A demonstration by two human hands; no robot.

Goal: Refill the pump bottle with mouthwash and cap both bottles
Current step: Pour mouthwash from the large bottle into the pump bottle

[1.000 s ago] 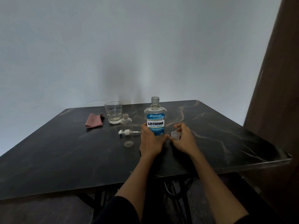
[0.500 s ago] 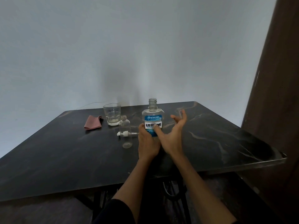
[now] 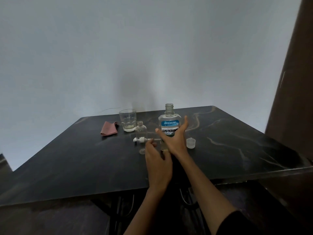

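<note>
The mouthwash bottle (image 3: 169,119) stands uncapped on the dark table (image 3: 67,163), clear with a blue label. My right hand (image 3: 174,138) is spread open against its front, thumb to the left and fingers up along its right side, not closed around it. My left hand (image 3: 157,161) is a little nearer me, fingers apart and holding nothing, just right of the small clear pump bottle (image 3: 141,131), which stands open-necked. The white pump head (image 3: 139,139) lies on the table beside that bottle. The mouthwash cap (image 3: 190,142) sits on the table right of my right hand.
A drinking glass (image 3: 127,119) with a little liquid stands behind the pump bottle, and a folded pink cloth (image 3: 109,128) lies to its left. A brown panel (image 3: 291,99) rises close to the table's right side. The table's near edge runs just below my wrists.
My right hand set the cap down on the table and moved to the front of the mouthwash bottle. My left hand let go of that bottle and drew back toward me.
</note>
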